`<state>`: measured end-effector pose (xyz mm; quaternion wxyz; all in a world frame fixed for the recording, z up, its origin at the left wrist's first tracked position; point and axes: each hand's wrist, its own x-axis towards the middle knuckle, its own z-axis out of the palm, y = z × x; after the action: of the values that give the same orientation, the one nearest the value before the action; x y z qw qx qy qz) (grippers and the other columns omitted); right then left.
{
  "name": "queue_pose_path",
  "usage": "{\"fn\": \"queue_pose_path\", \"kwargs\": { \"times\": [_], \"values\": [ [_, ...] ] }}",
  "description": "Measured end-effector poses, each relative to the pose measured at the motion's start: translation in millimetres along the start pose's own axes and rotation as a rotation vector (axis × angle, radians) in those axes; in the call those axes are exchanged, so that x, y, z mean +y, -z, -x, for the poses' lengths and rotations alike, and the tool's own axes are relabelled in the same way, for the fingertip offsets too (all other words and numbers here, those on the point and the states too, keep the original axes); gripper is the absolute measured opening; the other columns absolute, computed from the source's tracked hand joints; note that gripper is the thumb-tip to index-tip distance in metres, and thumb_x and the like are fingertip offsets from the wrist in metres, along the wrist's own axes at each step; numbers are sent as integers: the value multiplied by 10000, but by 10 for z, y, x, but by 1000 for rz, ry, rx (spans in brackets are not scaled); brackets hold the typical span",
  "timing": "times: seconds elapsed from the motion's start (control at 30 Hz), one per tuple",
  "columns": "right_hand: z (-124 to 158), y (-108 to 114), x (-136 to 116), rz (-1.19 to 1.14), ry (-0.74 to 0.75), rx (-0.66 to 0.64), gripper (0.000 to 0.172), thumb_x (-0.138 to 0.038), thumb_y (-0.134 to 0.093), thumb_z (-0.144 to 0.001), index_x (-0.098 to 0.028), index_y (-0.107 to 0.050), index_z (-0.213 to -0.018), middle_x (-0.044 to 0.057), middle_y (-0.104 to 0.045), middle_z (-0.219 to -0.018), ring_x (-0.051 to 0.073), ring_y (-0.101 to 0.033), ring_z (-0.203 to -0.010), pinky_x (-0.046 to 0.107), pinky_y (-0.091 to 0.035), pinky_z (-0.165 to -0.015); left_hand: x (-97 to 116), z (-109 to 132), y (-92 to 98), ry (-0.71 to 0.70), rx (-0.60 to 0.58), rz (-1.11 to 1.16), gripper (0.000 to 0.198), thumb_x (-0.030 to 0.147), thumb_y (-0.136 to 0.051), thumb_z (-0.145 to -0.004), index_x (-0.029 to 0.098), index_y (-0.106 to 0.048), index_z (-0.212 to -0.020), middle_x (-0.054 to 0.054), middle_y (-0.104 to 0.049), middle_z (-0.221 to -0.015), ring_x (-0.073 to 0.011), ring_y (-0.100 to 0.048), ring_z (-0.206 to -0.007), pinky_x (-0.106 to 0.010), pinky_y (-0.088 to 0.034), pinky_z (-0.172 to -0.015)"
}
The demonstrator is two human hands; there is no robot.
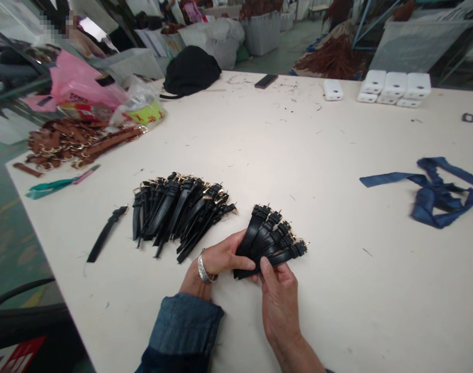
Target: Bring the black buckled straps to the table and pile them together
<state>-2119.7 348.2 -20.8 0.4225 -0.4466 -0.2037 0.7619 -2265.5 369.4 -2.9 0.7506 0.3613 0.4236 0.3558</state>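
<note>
A fanned bundle of black buckle straps [265, 235] with gold-coloured buckles is gripped between both hands above the white table. My left hand [225, 256], with a metal watch or bracelet at the wrist, closes around the bundle's left side, thumb across the lower ends. From the right, my right hand [278, 290] pinches the lowest strap between thumb and fingers. Just left of the hands lies a larger pile of black straps [177, 207], buckles pointing away from me. One single black strap [106, 235] rests apart, farther left.
Brown straps [69, 140], a pink bag [83, 83] and green-wrapped scissors or snips [61, 181] lie at left. A black cap or bag [191, 70] and phone [266, 81] sit at the back. White boxes [395, 85] and blue fabric strips [434, 191] are at right.
</note>
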Motion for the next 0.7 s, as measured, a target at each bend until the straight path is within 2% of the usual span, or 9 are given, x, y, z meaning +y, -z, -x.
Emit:
{"fn": "queue_pose_path", "kwargs": {
  "times": [0.13,0.43,0.57,0.7],
  "values": [
    [-2,7,17,-7,6,3,354,-397,-648,-732,-108,-627,-935,66,-653,-798,122,-547,-636,249,-463,-581,-13,-11,-4,-20,8,-4,616,234,-732,-658,179,-422,-1187,-74,-631,-951,-151,-642,-634,-255,-544,-545],
    [7,-12,-13,-47,36,-44,281,-357,-662,-725,-116,-638,-868,53,-668,-761,140,-566,-645,267,-470,-625,-25,8,33,-34,10,-53,591,237,-695,-704,182,-405,-1216,-34,-613,-839,-86,-579,-508,-177,-480,-437],
    [15,-17,-12,-18,25,-44,318,-377,-655,-727,-112,-638,-902,64,-677,-787,158,-577,-666,287,-479,-642,-9,13,26,-24,17,-52,603,248,-704,-696,186,-411,-1219,-31,-618,-821,-86,-576,-496,-170,-468,-426],
    [21,-14,6,-3,9,-4,376,-376,-674,-708,-114,-633,-975,80,-682,-880,176,-594,-767,295,-481,-707,16,20,16,-8,11,-19,620,255,-731,-667,185,-430,-1205,-46,-636,-849,-97,-590,-518,-183,-486,-439]
  ]
}}
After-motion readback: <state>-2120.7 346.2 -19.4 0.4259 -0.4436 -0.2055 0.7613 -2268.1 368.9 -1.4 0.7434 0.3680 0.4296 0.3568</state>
